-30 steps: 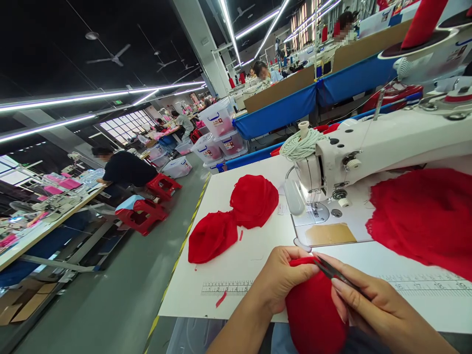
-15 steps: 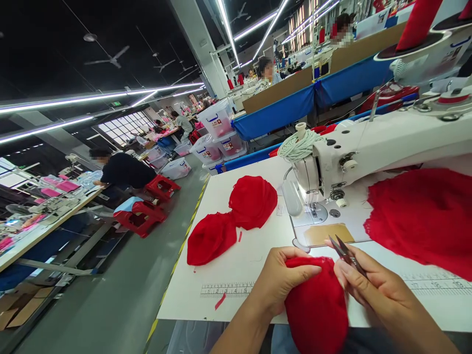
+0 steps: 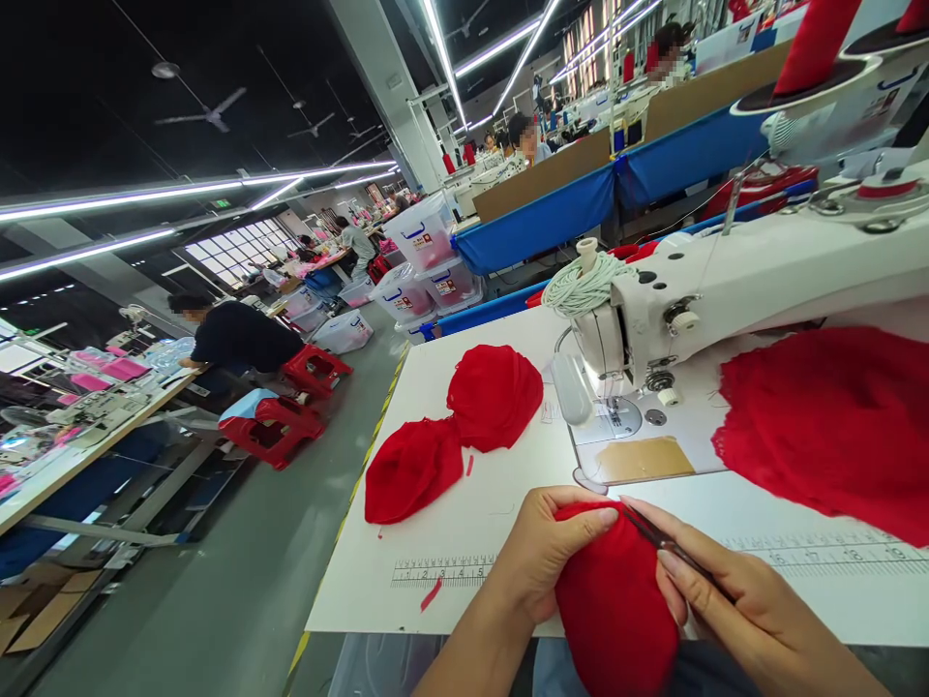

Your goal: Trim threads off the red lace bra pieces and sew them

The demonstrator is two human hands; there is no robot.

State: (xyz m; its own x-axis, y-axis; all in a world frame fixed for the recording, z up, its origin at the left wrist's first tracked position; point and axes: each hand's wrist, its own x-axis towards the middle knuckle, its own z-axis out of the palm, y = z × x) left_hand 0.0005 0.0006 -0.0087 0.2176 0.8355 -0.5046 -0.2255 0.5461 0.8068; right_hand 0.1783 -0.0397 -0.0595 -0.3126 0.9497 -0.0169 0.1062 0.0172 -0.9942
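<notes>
A rounded piece of red fabric hangs over the table's front edge, pinched at its top by my left hand, thumb on the near side. My right hand is closed on dark thread snips, whose tips touch the fabric's upper edge close to my left thumb. The blades look pressed together. Further back on the white table lie two similar red fabric pieces, side by side. A larger heap of red fabric rests at the right.
A white sewing machine stands behind my hands, a coil of pale green cord on its head. Small red scraps lie by the printed ruler. Plastic bins, red stools and a seated person are beyond the aisle.
The snips have moved left and down onto the fabric's top edge, and their blades, apart before, have come together. My left hand keeps its pinch.
</notes>
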